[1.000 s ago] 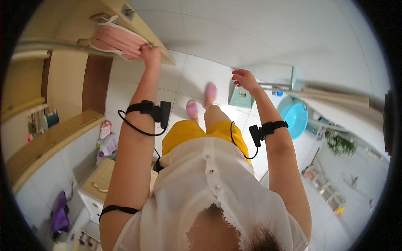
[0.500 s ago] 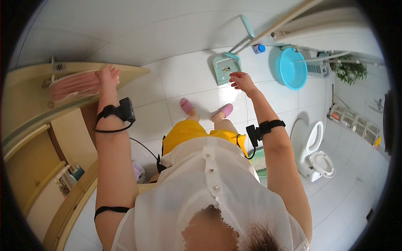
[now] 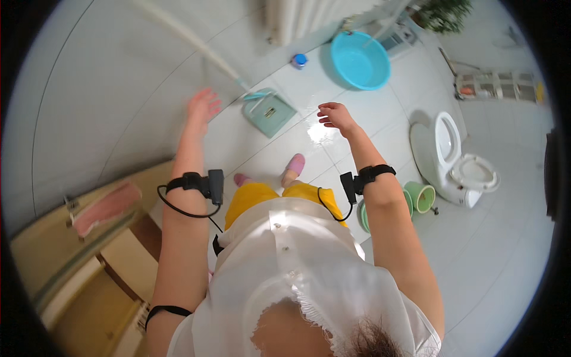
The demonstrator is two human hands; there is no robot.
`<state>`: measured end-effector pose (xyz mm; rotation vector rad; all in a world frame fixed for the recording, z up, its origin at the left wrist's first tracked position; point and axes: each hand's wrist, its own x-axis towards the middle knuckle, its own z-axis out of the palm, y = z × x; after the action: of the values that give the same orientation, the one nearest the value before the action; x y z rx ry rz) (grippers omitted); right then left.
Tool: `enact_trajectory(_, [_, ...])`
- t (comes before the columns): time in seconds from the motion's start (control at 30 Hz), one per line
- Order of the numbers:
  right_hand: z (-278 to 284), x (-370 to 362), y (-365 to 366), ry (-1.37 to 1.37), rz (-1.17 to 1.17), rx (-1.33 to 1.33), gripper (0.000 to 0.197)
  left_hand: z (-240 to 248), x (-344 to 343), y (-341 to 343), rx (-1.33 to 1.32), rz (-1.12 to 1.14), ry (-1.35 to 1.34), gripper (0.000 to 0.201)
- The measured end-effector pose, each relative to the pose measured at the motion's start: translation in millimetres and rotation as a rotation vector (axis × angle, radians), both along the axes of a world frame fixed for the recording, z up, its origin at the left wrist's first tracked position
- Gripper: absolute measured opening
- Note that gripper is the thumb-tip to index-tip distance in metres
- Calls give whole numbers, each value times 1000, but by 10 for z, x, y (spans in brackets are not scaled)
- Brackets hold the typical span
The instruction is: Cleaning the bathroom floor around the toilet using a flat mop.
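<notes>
My left hand (image 3: 203, 108) reaches forward with its fingers apart and nothing in it, a little blurred by motion. Just right of it lies a grey-green dustpan (image 3: 270, 114) on the floor, and a pale long handle (image 3: 193, 41) slants up to the left from it. My right hand (image 3: 336, 116) hangs bare above the tiles, fingers loosely bent and apart, nearest to the dustpan's right side. Behind my left arm, a pink towel (image 3: 107, 208) rests on the bar of the door at the left.
A bright blue basin (image 3: 360, 60) sits at the far right beside a small blue-lidded jar (image 3: 299, 60). A white toilet (image 3: 449, 149) with raised lid stands right, near a green bucket (image 3: 421, 197). A radiator (image 3: 309, 18) lines the far wall. The floor tiles look wet.
My left hand has left the pink towel and swung forward toward the dustpan. My view and body have turned left. My right hand remains raised and bare.
</notes>
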<state>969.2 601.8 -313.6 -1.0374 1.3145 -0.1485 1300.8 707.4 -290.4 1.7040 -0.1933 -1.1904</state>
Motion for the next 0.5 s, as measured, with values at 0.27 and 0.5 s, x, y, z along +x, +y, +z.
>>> enact_trajectory(0.27, [303, -1432, -276, 31, -368, -77, 25, 131, -1578, -1161, -41, -424, 199, 38])
enact_trajectory(0.5, [389, -2594, -303, 173, -711, -94, 25, 124, -2202, -1849, -7, -595, 170, 35])
